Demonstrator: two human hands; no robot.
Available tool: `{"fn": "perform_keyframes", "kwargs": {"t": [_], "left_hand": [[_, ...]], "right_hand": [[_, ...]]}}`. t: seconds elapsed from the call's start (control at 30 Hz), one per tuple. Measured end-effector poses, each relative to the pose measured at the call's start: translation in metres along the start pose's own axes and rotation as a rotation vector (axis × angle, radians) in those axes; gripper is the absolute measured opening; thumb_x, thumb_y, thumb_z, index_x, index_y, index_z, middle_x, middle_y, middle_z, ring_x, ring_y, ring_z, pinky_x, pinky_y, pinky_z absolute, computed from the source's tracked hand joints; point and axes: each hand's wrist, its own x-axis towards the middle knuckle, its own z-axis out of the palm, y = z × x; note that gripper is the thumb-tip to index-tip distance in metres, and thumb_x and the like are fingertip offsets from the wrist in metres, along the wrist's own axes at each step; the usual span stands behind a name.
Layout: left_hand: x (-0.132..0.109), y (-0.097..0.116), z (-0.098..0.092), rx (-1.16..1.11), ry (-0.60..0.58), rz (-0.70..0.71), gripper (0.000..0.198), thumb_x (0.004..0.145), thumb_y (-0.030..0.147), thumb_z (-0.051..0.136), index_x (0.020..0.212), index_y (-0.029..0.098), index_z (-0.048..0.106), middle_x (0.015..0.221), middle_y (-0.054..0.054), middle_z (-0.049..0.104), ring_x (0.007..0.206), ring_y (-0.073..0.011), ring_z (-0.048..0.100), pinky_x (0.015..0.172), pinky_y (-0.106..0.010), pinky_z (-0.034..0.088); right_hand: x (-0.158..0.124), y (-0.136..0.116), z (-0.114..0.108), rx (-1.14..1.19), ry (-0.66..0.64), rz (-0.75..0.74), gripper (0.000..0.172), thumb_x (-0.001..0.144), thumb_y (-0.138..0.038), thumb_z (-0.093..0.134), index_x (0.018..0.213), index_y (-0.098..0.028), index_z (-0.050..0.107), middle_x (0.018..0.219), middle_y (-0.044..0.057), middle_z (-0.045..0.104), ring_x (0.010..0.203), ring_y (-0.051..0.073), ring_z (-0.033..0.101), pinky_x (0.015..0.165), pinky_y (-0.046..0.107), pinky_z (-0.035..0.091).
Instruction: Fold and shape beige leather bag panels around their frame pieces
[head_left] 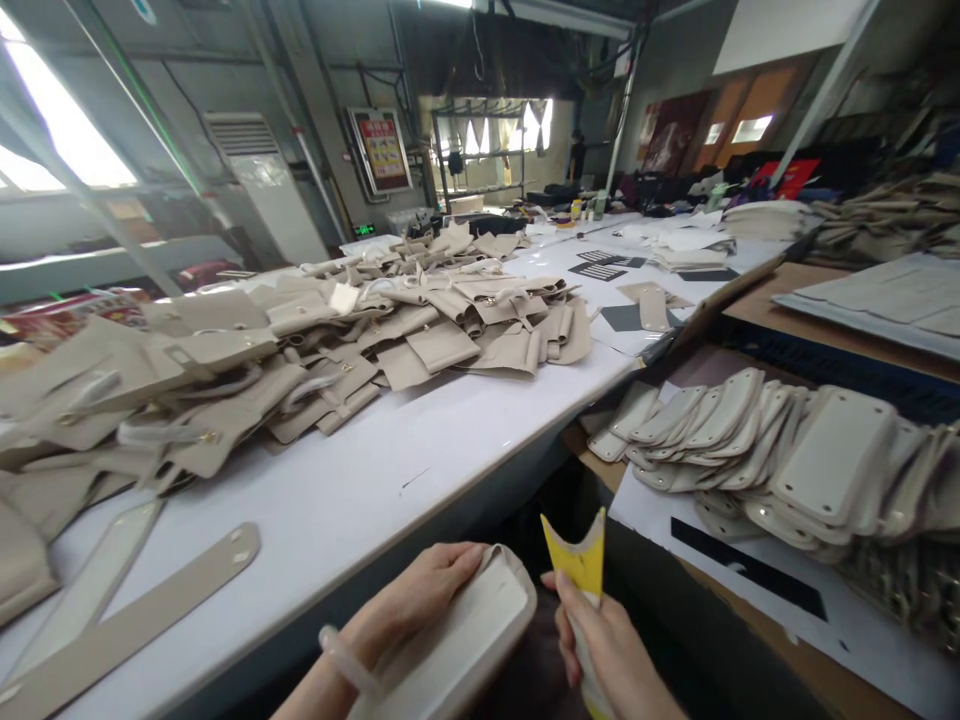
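Note:
At the table's front edge, my left hand (pixel 426 598) is closed round the side of a beige leather piece (pixel 480 625) with a rounded end and a pale panel. The fingers under it are hidden. To its right, my right hand (pixel 606 640) is wrapped round a flat yellow tool (pixel 576 552) with a V-shaped notch, its points upward. The tool stands apart from the leather piece. A long beige strap (pixel 150 625) with a rounded end lies on the white table (pixel 405 470), left of my left hand.
Beige leather parts (pixel 442 350) are heaped across the table. On the right, several grey rounded panels (pixel 832 450) with holes lie stacked beside a black strip (pixel 746 567). Dark sheets (pixel 596 268) lie farther back, and a person (pixel 577 155) stands in the distance.

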Motion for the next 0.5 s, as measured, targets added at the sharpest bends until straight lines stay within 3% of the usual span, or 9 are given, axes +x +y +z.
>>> {"fn": "perform_keyframes", "kwargs": {"t": [0.07,0.13,0.23,0.3,0.4,0.5], "left_hand": [[0.001,0.0,0.001,0.026,-0.001,-0.01,0.06,0.095,0.064,0.04,0.105,0.014,0.071,0.106,-0.005,0.071,0.096,-0.0229,0.061,0.091,-0.031,0.046],[0.001,-0.001,0.001,0.049,0.01,-0.026,0.059,0.094,0.064,0.04,0.099,0.014,0.071,0.101,-0.004,0.07,0.092,-0.022,0.06,0.087,-0.031,0.047],[0.003,-0.004,0.001,0.074,0.025,-0.044,0.059,0.093,0.065,0.039,0.092,0.014,0.07,0.093,-0.004,0.068,0.087,-0.0214,0.058,0.084,-0.031,0.047],[0.003,-0.004,0.002,0.083,0.023,-0.047,0.059,0.093,0.064,0.038,0.091,0.014,0.07,0.091,-0.003,0.068,0.087,-0.0214,0.057,0.086,-0.031,0.046],[0.002,-0.003,0.002,0.087,0.007,-0.045,0.059,0.095,0.063,0.036,0.096,0.016,0.071,0.095,-0.004,0.069,0.091,-0.0224,0.058,0.088,-0.031,0.046],[0.002,-0.003,0.002,0.06,0.005,-0.031,0.06,0.096,0.062,0.034,0.102,0.016,0.071,0.103,-0.005,0.07,0.097,-0.0235,0.059,0.091,-0.032,0.046]], "right_hand": [[0.017,0.002,0.007,-0.019,-0.016,0.024,0.072,0.065,-0.092,0.05,0.068,-0.02,0.048,0.051,-0.008,0.037,0.038,0.007,0.033,0.041,0.023,0.028],[0.034,0.007,0.013,-0.04,-0.066,0.051,0.07,0.071,-0.088,0.05,0.077,-0.019,0.054,0.052,-0.008,0.04,0.041,0.009,0.039,0.043,0.023,0.034],[0.058,0.011,0.018,-0.007,-0.23,0.111,0.068,0.078,-0.081,0.051,0.096,-0.017,0.061,0.066,-0.003,0.059,0.067,0.016,0.062,0.068,0.026,0.05],[0.076,0.008,0.02,-0.004,-0.343,0.189,0.066,0.082,-0.077,0.051,0.097,-0.014,0.063,0.075,0.003,0.066,0.082,0.02,0.067,0.08,0.03,0.051],[0.102,0.0,0.027,-0.093,-0.398,0.276,0.06,0.086,-0.07,0.054,0.086,-0.01,0.065,0.071,0.006,0.065,0.075,0.022,0.068,0.073,0.034,0.053],[0.119,-0.009,0.038,-0.204,-0.422,0.261,0.045,0.089,-0.056,0.061,0.086,-0.011,0.064,0.071,0.004,0.064,0.066,0.017,0.064,0.067,0.032,0.053]]}}
